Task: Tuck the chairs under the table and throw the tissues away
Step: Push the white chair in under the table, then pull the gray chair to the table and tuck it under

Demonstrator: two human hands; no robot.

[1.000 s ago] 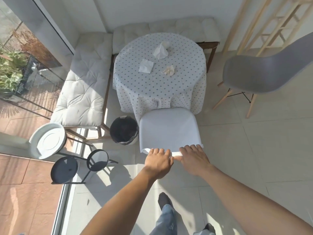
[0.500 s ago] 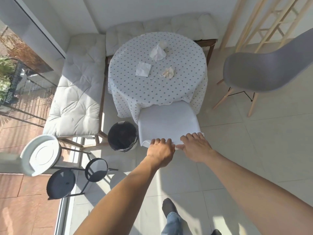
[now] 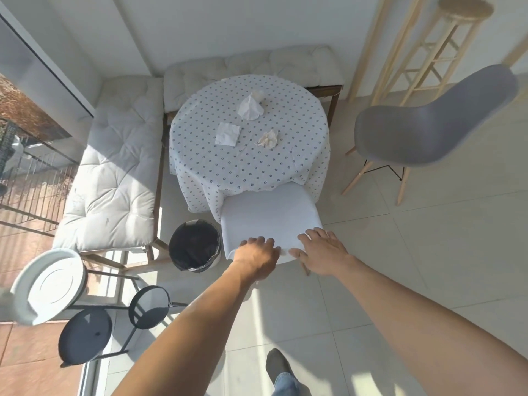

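Note:
A white chair (image 3: 270, 217) stands at the near side of the round table (image 3: 248, 164), its front tucked under the dotted cloth. My left hand (image 3: 255, 257) and my right hand (image 3: 323, 252) both rest on the top edge of its backrest, fingers curled over it. On the table lie three tissues: a folded square one (image 3: 228, 134), a crumpled one (image 3: 268, 138) and a peaked one (image 3: 251, 108). A grey chair (image 3: 428, 124) stands apart from the table at the right. A bin with a black liner (image 3: 195, 246) sits just left of the white chair.
Cushioned benches (image 3: 114, 181) line the left and far sides of the table. A small tiered side table (image 3: 85, 310) with round trays stands at the lower left by the glass door. A tall wooden stool (image 3: 445, 47) is at the back right. Tiled floor lies at the right.
Both hands have pushed the white chair forward, so more of its seat is under the tablecloth. The right hand's fingers have loosened a little on the backrest.

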